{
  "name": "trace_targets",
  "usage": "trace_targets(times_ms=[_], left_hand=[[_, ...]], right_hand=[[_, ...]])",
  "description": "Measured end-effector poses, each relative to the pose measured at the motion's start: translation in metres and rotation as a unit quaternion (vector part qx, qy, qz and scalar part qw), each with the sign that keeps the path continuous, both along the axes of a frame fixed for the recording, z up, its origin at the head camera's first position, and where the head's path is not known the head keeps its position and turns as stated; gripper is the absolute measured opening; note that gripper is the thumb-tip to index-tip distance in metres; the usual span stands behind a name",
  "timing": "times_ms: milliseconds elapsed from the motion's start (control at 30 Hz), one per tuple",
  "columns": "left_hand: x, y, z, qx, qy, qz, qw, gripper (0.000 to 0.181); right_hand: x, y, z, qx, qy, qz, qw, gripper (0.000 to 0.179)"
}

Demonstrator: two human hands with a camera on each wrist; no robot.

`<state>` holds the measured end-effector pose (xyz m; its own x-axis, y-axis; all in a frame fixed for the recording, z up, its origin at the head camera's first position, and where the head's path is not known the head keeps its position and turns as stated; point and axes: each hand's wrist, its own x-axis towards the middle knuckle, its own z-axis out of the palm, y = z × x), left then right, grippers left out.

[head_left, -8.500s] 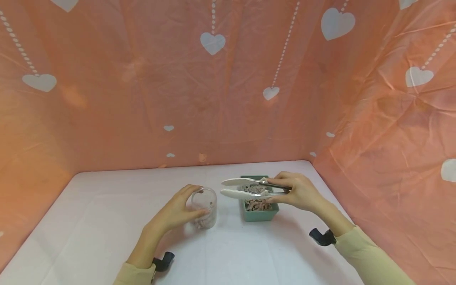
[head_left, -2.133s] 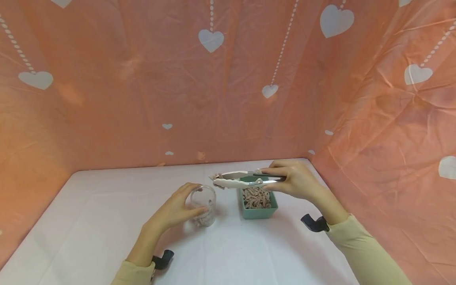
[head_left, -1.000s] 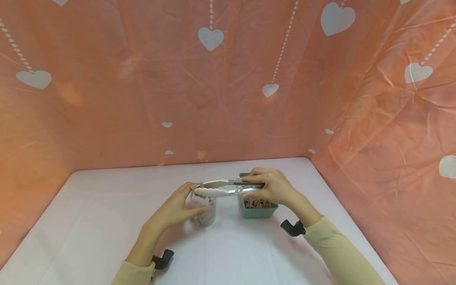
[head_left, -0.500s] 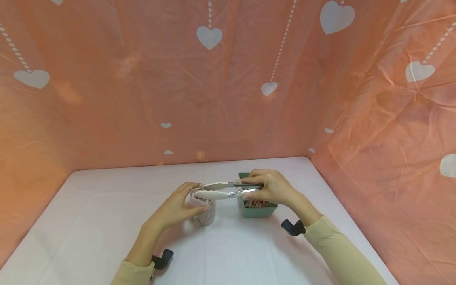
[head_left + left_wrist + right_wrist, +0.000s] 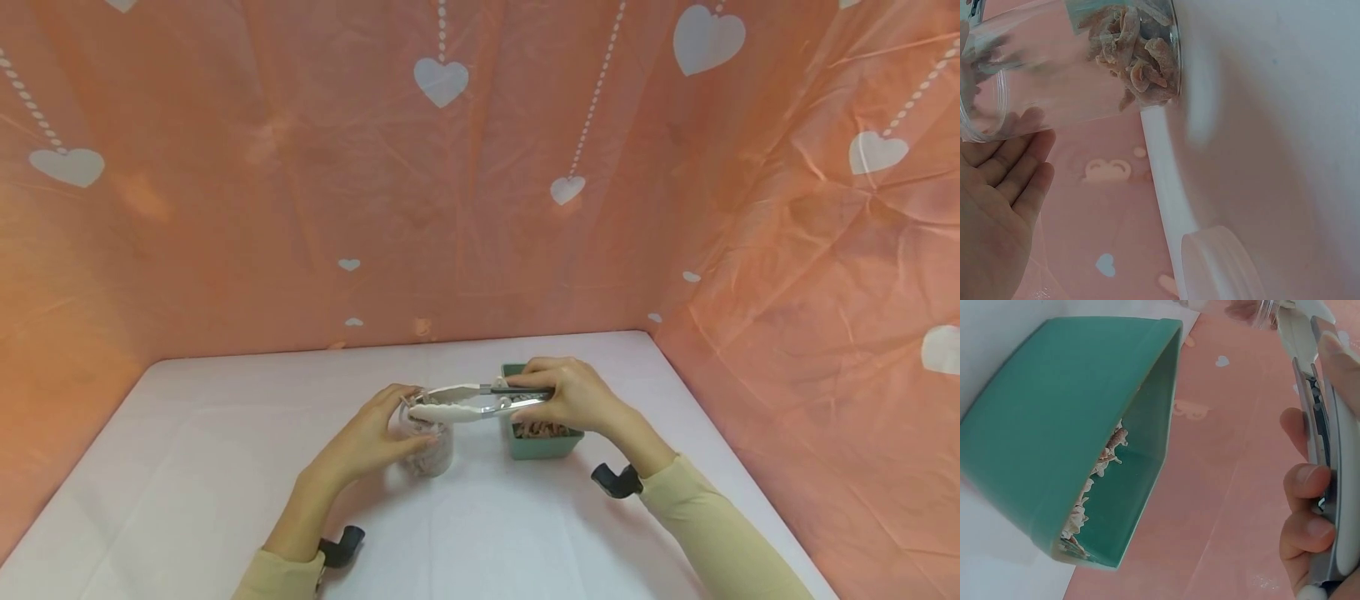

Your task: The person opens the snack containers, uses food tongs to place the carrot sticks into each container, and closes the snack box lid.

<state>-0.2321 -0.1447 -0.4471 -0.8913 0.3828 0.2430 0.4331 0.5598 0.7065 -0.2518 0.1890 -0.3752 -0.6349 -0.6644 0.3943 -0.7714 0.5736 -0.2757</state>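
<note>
My left hand holds a clear jar upright on the table, thumb on the near side and fingers at the far rim. Brownish dried strips lie at the jar's bottom, and blurred pieces show close to its mouth. With my right hand I grip a pair of tongs, metal with white tips, held level. Their tips are at the jar's mouth, slightly apart. Beneath the right hand stands a green rectangular tub with more strips in it; hand and tongs hide part of it.
A translucent round lid lies on the white-covered table in the left wrist view; the head view does not show it. Orange cloth with white hearts surrounds the table at the back and sides.
The tongs have moved left from over the green tub to the jar's mouth, bringing strips along. In the last half second both hands stay nearly still. The left hand keeps hold of the jar.
</note>
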Motion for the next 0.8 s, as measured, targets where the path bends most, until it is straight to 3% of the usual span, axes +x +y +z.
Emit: trace_targets(times_ms=[300, 800], left_hand=[[0.001, 0.001, 0.001, -0.012, 0.011, 0.001, 0.9999, 0.073], [0.003, 0.002, 0.001, -0.014, 0.014, 0.003, 0.9998, 0.073]], right_hand=[[0.002, 0.002, -0.001, 0.003, 0.004, -0.007, 1.0000, 0.050], [0.005, 0.017, 0.001, -0.046, 0.026, -0.014, 0.9985, 0.049]])
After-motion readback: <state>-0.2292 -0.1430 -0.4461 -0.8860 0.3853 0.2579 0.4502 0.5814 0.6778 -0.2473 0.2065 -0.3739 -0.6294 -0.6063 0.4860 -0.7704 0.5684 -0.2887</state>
